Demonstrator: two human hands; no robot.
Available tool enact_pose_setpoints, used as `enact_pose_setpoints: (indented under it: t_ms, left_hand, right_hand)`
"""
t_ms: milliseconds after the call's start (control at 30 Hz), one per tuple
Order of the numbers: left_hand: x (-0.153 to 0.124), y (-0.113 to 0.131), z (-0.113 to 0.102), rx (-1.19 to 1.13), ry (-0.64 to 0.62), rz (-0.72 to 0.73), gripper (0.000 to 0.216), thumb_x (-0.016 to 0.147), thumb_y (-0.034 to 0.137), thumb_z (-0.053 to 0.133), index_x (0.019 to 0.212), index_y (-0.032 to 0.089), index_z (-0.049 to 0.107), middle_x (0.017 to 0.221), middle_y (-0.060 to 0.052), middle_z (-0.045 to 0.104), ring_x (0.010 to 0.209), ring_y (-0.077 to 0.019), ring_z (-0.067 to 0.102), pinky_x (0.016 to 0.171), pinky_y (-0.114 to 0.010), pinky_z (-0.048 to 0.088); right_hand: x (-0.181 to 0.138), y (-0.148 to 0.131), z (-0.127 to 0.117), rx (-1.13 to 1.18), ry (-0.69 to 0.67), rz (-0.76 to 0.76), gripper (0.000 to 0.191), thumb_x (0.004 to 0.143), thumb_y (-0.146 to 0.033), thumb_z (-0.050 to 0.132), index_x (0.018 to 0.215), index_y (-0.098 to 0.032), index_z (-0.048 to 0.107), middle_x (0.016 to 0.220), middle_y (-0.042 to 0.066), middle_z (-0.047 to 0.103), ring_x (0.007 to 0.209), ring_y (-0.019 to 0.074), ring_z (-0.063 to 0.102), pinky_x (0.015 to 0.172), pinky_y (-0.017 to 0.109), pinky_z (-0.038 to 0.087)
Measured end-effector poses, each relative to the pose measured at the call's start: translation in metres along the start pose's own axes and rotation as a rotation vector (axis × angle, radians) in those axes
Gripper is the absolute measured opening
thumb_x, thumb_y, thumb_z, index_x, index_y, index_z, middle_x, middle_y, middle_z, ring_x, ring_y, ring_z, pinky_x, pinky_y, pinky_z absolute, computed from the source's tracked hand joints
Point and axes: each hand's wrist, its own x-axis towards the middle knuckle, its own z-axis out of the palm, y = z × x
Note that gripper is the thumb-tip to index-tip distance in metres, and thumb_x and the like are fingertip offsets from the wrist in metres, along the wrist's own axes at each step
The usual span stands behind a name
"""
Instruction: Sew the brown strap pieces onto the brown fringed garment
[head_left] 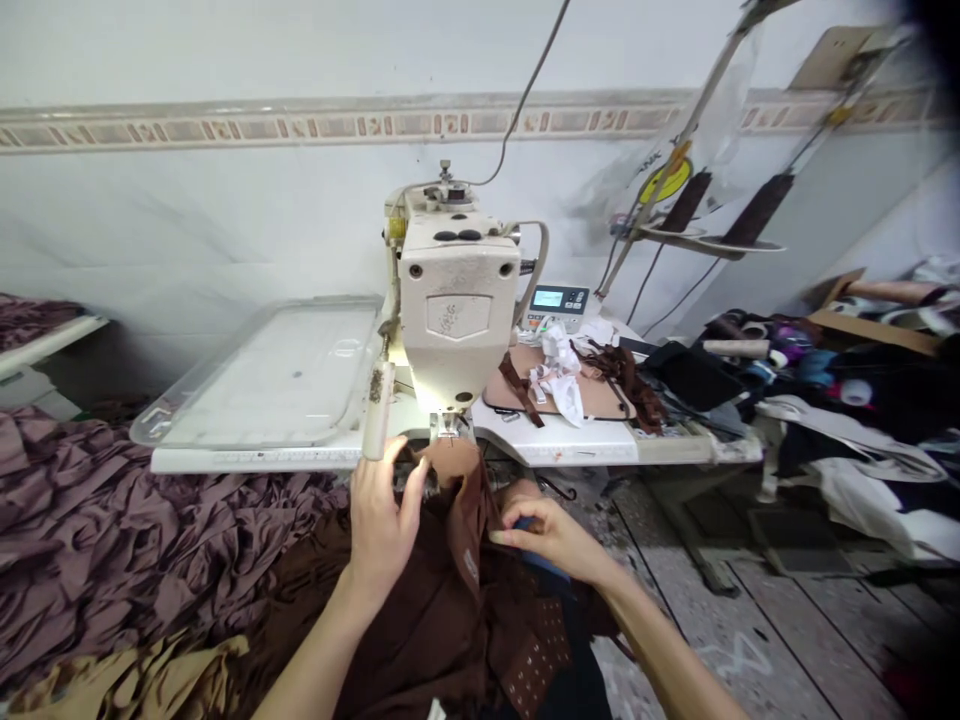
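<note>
Fingers (415,490) of the left hand (381,525) are lying spread on the brown fabric (442,610), while the right hand (553,538) is pinching a folded edge of it between thumb and fingertips.

The fabric is hanging off the table's front edge, its top tucked under the presser foot (448,425) of the cream sewing machine (454,310) and the rest spilling down between the person's arms. A small pale tag on the fold and the embossed badge on the machine head are both too blurred to read. The control panel (559,300) is glowing, its figures illegible, as is the round yellow label (664,184) on the plastic sheet behind. A clear plastic tray (262,385) is sitting left of the machine; white scraps (561,378) are lying to its right. Mauve cloth (112,520) is heaping up on the floor at the left.
</note>
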Motion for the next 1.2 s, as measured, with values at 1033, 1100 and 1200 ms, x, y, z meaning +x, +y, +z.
enact_pose_setpoints:
  t_ms: [1033, 1100, 1200]
  left_hand:
    - [-0.088, 0.048, 0.006, -0.507, -0.893, -0.222, 0.044, 0.089, 0.03, 0.085, 0.132, 0.027, 0.076, 0.103, -0.004, 0.077, 0.08, -0.0157, 0.069, 0.072, -0.025, 0.055]
    - [-0.086, 0.034, 0.011, -0.355, -0.58, -0.222, 0.024, 0.098, 0.031, 0.072, 0.12, 0.023, 0.077, 0.106, -0.007, 0.074, 0.091, -0.019, 0.07, 0.084, -0.031, 0.056]
    - [-0.08, 0.019, 0.015, -0.267, -0.441, -0.268, 0.027, 0.099, 0.034, 0.07, 0.123, 0.022, 0.073, 0.117, -0.009, 0.074, 0.109, -0.0245, 0.07, 0.1, -0.037, 0.054]
  right_hand:
    - [0.014, -0.011, 0.026, 0.61, 0.33, 0.194, 0.062, 0.057, -0.037, 0.107, 0.109, -0.022, 0.078, 0.077, -0.004, 0.075, 0.067, 0.0147, 0.07, 0.07, 0.027, 0.056]
    - [0.006, -0.023, 0.024, 0.609, 0.259, 0.168, 0.068, 0.063, -0.032, 0.106, 0.124, -0.026, 0.076, 0.081, -0.006, 0.074, 0.07, 0.013, 0.07, 0.071, 0.026, 0.056]
    - [-0.004, -0.035, 0.023, 0.525, 0.144, 0.2, 0.043, 0.069, -0.036, 0.102, 0.104, -0.021, 0.081, 0.084, -0.002, 0.075, 0.069, 0.0121, 0.067, 0.067, 0.024, 0.053]
